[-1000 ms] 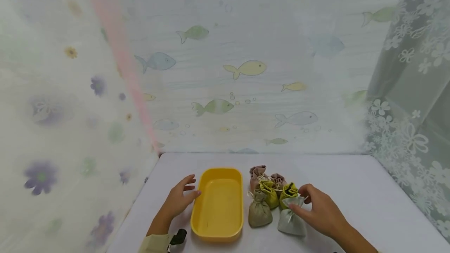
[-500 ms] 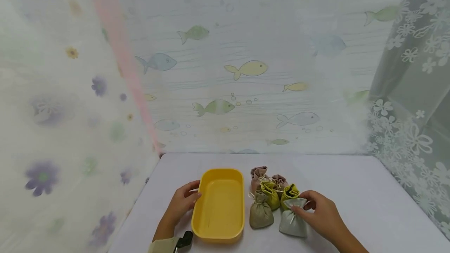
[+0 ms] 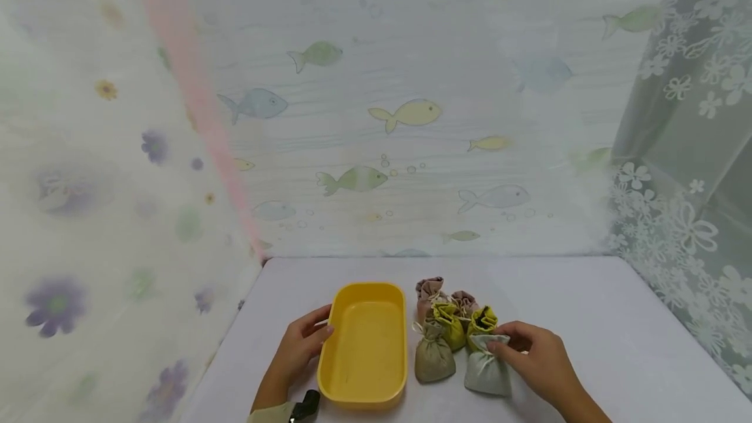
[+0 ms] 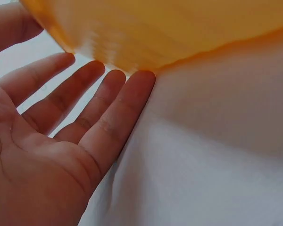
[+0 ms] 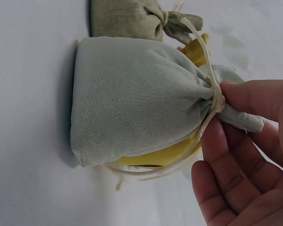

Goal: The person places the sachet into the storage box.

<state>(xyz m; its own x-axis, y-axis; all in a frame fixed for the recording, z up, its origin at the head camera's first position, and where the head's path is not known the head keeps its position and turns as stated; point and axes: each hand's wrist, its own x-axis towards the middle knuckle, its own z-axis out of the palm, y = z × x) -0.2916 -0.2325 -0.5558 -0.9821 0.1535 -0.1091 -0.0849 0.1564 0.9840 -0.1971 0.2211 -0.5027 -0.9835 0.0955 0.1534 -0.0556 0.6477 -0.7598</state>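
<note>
Pale grey-green drawstring pouch (image 5: 137, 99) stands at the front right of a group of small pouches. My right hand (image 3: 537, 351) pinches its gathered neck at the cord between thumb and fingers. In the right wrist view its full body appears to rest on the table, with cord ends hanging loose. My left hand (image 3: 299, 348) is at the left side of a yellow tray (image 3: 401, 344), which has nothing in it. The left wrist view shows nearly straight fingers (image 4: 115, 110) touching the tray's outer wall; the thumb is by the rim.
Behind and beside the held pouch stand an olive-grey pouch (image 3: 435, 359), two yellow-green pouches (image 3: 449, 328) and two mauve pouches (image 3: 430, 299). A white cloth covers the table (image 3: 564, 286). Printed curtains hang at the back and sides.
My left hand has moved in from beside the tray, and its fingers now touch the wall. My right hand stays at the grey-green pouch's neck. The pouches and tray have hardly shifted.
</note>
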